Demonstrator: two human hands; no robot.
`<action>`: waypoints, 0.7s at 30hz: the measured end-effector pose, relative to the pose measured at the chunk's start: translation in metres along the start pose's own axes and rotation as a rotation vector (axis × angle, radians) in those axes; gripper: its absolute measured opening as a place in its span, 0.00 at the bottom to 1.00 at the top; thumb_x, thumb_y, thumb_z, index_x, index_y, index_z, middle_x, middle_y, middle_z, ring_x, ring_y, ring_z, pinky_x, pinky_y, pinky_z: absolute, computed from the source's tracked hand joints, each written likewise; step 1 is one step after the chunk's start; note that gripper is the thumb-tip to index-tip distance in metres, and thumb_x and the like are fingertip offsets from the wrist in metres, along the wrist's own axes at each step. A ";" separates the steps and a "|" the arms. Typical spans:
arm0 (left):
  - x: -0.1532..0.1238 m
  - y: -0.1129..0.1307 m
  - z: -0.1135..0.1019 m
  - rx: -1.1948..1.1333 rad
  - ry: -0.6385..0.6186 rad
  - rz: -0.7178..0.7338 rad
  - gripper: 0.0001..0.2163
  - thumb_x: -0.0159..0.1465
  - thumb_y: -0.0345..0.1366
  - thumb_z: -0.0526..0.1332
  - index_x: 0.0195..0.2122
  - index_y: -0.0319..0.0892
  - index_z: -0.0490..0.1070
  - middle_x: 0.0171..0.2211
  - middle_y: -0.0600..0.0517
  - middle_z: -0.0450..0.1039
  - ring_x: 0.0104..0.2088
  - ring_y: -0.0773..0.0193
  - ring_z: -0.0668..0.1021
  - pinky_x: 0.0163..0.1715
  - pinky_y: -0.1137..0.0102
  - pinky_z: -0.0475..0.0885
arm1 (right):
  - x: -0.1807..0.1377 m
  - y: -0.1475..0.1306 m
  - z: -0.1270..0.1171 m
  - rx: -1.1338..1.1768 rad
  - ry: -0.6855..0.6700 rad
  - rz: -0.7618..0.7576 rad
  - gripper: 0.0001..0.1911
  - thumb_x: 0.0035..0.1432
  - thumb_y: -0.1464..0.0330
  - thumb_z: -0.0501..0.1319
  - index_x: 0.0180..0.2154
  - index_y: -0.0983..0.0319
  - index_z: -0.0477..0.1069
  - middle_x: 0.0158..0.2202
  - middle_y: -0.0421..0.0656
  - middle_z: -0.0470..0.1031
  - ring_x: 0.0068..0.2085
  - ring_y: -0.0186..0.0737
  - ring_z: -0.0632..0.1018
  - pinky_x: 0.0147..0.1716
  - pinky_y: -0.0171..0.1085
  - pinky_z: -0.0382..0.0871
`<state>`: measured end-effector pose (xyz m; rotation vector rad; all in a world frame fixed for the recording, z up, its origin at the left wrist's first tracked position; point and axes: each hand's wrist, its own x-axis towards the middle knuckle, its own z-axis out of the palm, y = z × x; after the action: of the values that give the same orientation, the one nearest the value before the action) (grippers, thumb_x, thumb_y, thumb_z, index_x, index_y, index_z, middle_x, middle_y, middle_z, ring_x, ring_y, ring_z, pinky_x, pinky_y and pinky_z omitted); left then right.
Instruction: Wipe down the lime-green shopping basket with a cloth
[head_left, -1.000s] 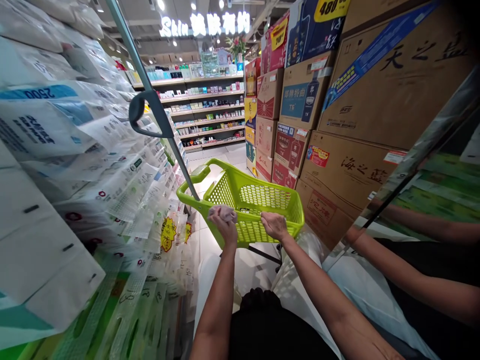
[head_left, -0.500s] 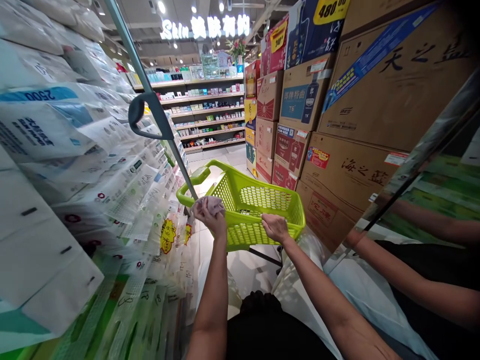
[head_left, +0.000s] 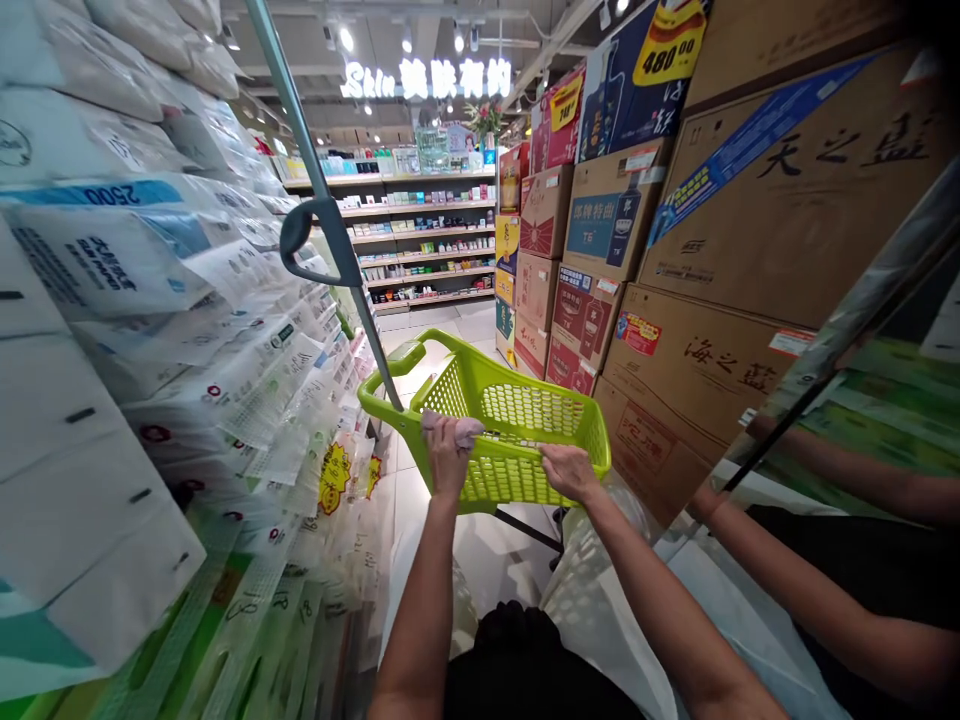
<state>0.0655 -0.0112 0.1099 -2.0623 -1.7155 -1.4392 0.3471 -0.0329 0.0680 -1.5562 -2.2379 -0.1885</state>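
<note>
A lime green plastic shopping basket (head_left: 525, 405) on wheels stands in the aisle in front of me, its grey pull handle (head_left: 319, 225) slanting up to the left. My left hand (head_left: 446, 455) is closed round a crumpled pinkish-grey cloth (head_left: 454, 428) and presses it onto the basket's near rim. My right hand (head_left: 568, 470) grips the same near rim a little to the right, fingers curled over the edge.
Stacked white packs of tissue paper (head_left: 135, 300) line the left side. Brown cartons (head_left: 720, 240) are piled high on the right. Shelves of small goods (head_left: 420, 240) close the far end of the aisle. A mirrored panel (head_left: 847, 440) at the right reflects my arms.
My left hand with the cloth moved left along the basket's rim towards the handle corner, then came back to the right. The right hand kept its hold on the rim.
</note>
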 end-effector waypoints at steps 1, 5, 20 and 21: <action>0.010 -0.009 -0.010 0.018 0.040 -0.035 0.17 0.62 0.28 0.60 0.52 0.43 0.71 0.55 0.42 0.72 0.58 0.47 0.72 0.61 0.53 0.67 | -0.006 0.009 0.002 -0.015 0.014 0.059 0.16 0.68 0.67 0.49 0.38 0.60 0.76 0.38 0.46 0.82 0.37 0.42 0.78 0.37 0.37 0.58; 0.024 -0.012 -0.013 0.023 0.071 -0.148 0.16 0.59 0.28 0.62 0.49 0.42 0.72 0.52 0.42 0.74 0.55 0.47 0.73 0.58 0.53 0.70 | -0.022 0.032 0.015 0.016 0.076 0.202 0.23 0.72 0.65 0.44 0.33 0.60 0.75 0.34 0.47 0.82 0.36 0.42 0.78 0.38 0.38 0.60; -0.015 0.024 0.041 -0.086 0.016 -0.204 0.19 0.58 0.25 0.58 0.50 0.41 0.72 0.49 0.42 0.74 0.51 0.49 0.75 0.55 0.53 0.72 | -0.018 0.013 0.034 0.297 0.219 0.203 0.25 0.72 0.65 0.42 0.38 0.59 0.78 0.40 0.49 0.84 0.42 0.45 0.79 0.53 0.44 0.63; -0.025 0.032 0.049 -0.108 -0.018 -0.176 0.20 0.58 0.25 0.58 0.51 0.41 0.72 0.50 0.42 0.74 0.52 0.48 0.75 0.55 0.53 0.72 | -0.018 0.012 0.034 0.311 0.221 0.204 0.26 0.72 0.64 0.42 0.38 0.59 0.78 0.40 0.49 0.83 0.42 0.46 0.79 0.54 0.45 0.63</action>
<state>0.1218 -0.0111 0.0806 -2.0249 -1.9094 -1.6004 0.3543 -0.0323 0.0285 -1.5000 -1.8259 0.0437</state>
